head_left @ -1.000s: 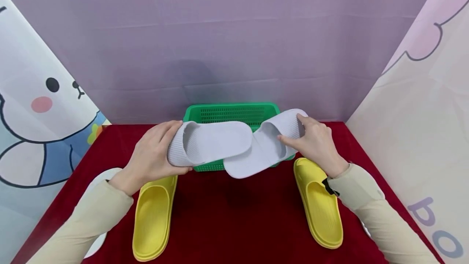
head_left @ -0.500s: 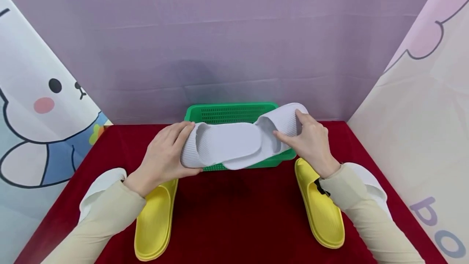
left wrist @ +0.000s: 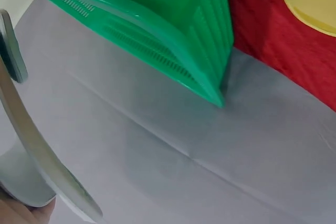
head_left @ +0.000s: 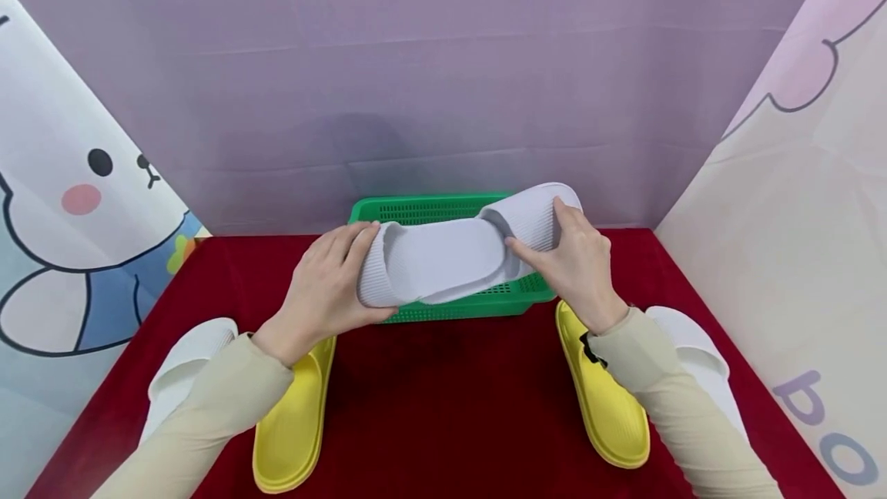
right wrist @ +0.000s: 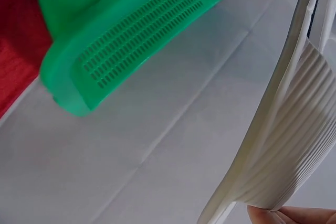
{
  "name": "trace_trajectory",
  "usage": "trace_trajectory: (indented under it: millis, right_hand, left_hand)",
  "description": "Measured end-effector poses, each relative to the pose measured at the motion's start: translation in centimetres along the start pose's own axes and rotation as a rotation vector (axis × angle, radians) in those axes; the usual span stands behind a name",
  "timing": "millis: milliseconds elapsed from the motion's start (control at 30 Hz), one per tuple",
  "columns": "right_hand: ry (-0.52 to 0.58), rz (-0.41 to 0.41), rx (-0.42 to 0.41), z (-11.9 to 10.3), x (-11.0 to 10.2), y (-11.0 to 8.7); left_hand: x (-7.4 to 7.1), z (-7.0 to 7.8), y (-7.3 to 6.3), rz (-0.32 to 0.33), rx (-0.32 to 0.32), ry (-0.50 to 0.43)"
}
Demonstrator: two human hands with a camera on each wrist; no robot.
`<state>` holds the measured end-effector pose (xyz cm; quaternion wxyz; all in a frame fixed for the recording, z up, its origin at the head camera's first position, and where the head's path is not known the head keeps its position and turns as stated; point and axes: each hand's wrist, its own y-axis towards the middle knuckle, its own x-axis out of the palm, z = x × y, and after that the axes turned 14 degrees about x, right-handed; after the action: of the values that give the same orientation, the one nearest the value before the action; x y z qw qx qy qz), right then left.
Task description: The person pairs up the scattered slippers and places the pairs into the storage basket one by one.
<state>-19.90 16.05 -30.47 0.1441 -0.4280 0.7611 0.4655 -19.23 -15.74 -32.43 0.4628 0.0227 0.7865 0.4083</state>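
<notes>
**Left held slipper (head_left: 443, 256) and right held slipper (head_left: 530, 218) overlap in mid-air, one per hand**

OK, going left to right. Far left is a cartoon panel (head_left: 86, 210), bunny-type face with a pink cheek. Next to it on the red surface (head_left: 443, 406) there's a white slipper (head_left: 183, 360), partly hidden by the left sleeve (head_left: 229, 399). Just beside that is a yellow slipper (head_left: 294, 426), its front end tucked out of sight behind the left hand (head_left: 322, 283) and that same sleeve.

The left hand has the left held slipper by its ribbed strap, fingers on top, thumb underneath. Both held ones are white, btw. The left held slipper sits strap to the left, and its heel end laps over the sole of the right held slipper, right up by the strap opening.

In the head view a green basket (head_left: 499, 304) shows behind the pair, up near the lilac backdrop (head_left: 443, 83). Both wrist views show the slippers apart from it.

The right held slipper has its toe end up and to the right, so it's tilted. The right hand (head_left: 575, 260) pinches it at the strap, fingers over the ribbed part and thumb at the opening.

Further right there's another yellow slipper (head_left: 610, 406), partly behind the right sleeve (head_left: 644, 364), then another white slipper (head_left: 703, 364). Last up is a pale panel (head_left: 804, 237) with purple letters and a pink cloud shape.
</notes>
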Motion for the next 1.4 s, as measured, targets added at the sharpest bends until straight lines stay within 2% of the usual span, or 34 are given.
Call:
trace_trajectory:
  millis: [200,433,633,867,1233,1400]
  right_hand:
    - [0.014,0.042,0.015,-0.9,0.3,-0.1]
    - [0.031,0.108,0.043,-1.8,0.8,-0.2]
    - [0.045,0.104,0.077,-2.2,1.6,-0.5]
    - [0.040,0.096,0.083,-2.4,2.5,-1.3]
    - [-0.013,0.079,0.073,-2.5,3.8,-2.3]
    - [-0.046,0.041,0.071,-2.4,3.7,-2.6]
  left_hand:
    - [0.6,0.8,1.2,0.009,0.004,0.032]
    - [1.1,1.5,2.5,0.062,-0.037,0.054]
    - [1.6,1.8,3.0,0.077,-0.043,0.048]
    - [2.4,2.0,3.8,0.071,-0.020,0.047]
    - [3.2,1.6,3.5,0.074,-0.003,0.029]
    - [3.4,1.8,3.1,0.088,-0.001,0.019]
